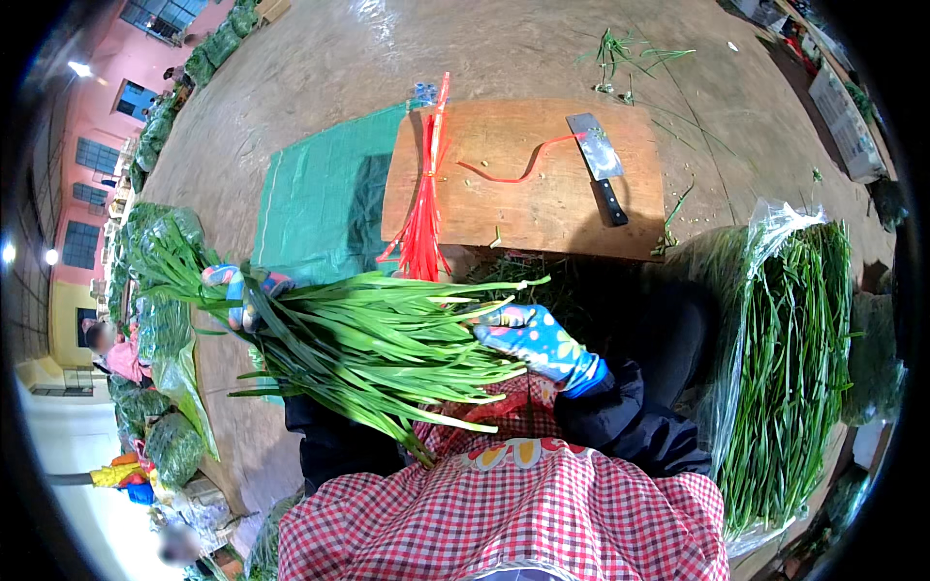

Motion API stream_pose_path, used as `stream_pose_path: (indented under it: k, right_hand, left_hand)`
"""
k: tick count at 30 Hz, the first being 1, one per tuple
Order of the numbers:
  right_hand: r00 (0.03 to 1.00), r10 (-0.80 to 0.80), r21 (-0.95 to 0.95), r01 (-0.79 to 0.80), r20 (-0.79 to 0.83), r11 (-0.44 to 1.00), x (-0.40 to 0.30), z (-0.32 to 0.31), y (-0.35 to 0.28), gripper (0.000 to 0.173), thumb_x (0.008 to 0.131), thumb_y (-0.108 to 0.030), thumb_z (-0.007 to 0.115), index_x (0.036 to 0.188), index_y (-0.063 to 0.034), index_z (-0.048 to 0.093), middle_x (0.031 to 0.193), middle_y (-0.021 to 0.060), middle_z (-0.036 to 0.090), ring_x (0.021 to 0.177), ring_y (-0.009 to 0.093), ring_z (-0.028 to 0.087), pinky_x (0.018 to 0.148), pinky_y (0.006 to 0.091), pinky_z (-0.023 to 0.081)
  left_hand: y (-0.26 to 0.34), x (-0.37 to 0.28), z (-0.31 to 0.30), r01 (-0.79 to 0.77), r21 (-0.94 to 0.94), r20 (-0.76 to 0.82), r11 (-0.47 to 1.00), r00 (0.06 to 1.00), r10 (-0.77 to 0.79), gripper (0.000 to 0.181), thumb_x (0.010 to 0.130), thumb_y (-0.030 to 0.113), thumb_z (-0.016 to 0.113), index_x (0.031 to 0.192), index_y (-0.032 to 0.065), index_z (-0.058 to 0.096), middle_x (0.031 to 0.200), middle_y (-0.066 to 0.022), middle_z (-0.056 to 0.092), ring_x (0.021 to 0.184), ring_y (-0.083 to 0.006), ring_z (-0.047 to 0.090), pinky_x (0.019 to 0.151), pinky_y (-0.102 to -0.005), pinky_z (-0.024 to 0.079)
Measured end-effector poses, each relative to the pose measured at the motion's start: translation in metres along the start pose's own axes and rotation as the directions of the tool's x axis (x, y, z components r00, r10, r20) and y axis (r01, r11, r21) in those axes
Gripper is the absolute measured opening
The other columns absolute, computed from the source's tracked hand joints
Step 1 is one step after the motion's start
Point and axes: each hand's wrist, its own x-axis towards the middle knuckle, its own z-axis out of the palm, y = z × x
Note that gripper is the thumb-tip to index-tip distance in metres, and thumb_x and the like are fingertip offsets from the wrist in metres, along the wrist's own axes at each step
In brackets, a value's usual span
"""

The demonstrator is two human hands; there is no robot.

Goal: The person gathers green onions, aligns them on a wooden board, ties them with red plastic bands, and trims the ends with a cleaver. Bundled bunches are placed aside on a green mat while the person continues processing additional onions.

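Observation:
A large bunch of long flat green leaves, which look like garlic chives (378, 327), lies sideways above my lap. My left hand (243, 290), in a patterned glove, is wrapped around the bunch toward its left end. At the pale cut ends on the right, my right hand (534, 341) in a blue flowered glove has its fingers against the stems; part of its grip is hidden by the leaves. Beyond the bunch is a wooden board (501, 210). On it rest a cleaver (597, 156) with a black handle, a tied bundle of red plastic strips (429, 210) and one loose red strip (534, 171).
A clear plastic bag packed with upright green leaves (785, 378) stands to my right. Green woven sheeting (320, 196) lies left of the board. Leaf scraps (617, 54) litter the concrete floor. Wrapped bundles (174, 443) and a person in pink (127, 359) are at far left.

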Motion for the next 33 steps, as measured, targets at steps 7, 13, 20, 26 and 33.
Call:
stream_pose_path:
  k: [7,13,20,26,33]
  right_hand:
    - [0.961,-0.064,0.002,0.067,-0.269,0.998,-0.001,0.011,0.003,0.014,0.083,-0.011,0.059,0.088,0.0002,0.065,0.081,0.0012,0.062,0.074,0.01,0.056,0.068,0.0257,0.044]
    - [0.962,0.019,-0.096,-0.047,-0.274,0.994,-0.006,-0.013,0.04,0.014,0.085,-0.01,0.058,0.094,0.0001,0.064,0.084,0.0028,0.063,0.078,0.009,0.054,0.07,0.0244,0.043]
    - [0.949,-0.264,-0.932,-0.07,-0.172,0.356,-0.065,-0.104,0.04,0.011,0.074,-0.007,0.061,0.085,-0.0042,0.063,0.078,0.0103,0.063,0.069,0.026,0.061,0.063,0.0355,0.05]
    - [0.84,-0.534,-0.979,0.179,0.1,0.099,-0.028,-0.042,-0.046,0.062,0.075,-0.026,0.068,0.129,-0.0062,0.046,0.111,0.0168,0.057,0.101,0.033,0.054,0.09,0.0406,0.041]
    - [0.851,-0.518,-0.864,0.325,0.089,0.386,-0.012,-0.058,-0.017,0.007,0.076,-0.011,0.064,0.081,-0.0072,0.066,0.083,0.0099,0.064,0.089,0.03,0.061,0.085,0.0412,0.045]
  left_hand:
    - [-0.005,0.0,-0.006,-0.016,-0.004,0.008,1.0,1.0,0.016,0.034,0.087,0.04,0.052,0.108,0.0133,0.054,0.087,-0.0043,0.056,0.084,-0.0224,0.053,0.085,-0.0432,0.04]
    - [-0.003,0.001,0.007,-0.031,0.031,0.001,0.999,1.0,0.03,0.033,0.087,0.038,0.051,0.109,0.0125,0.054,0.087,-0.0038,0.056,0.084,-0.0216,0.053,0.086,-0.0424,0.04]
    - [-0.001,-0.003,0.003,-0.041,0.013,0.001,0.999,0.999,0.041,0.033,0.088,0.037,0.05,0.109,0.0116,0.053,0.087,-0.0032,0.056,0.084,-0.0207,0.053,0.087,-0.0415,0.04]
    - [-0.004,-0.002,0.002,-0.052,0.017,-0.012,0.999,0.999,0.052,0.032,0.089,0.035,0.049,0.11,0.0108,0.053,0.087,-0.0026,0.056,0.084,-0.02,0.053,0.088,-0.0408,0.039]
    - [-0.013,0.001,-0.003,-0.099,0.033,-0.059,0.995,0.993,0.101,0.032,0.09,0.034,0.049,0.111,0.0099,0.053,0.087,-0.002,0.056,0.084,-0.0191,0.053,0.09,-0.0399,0.039]
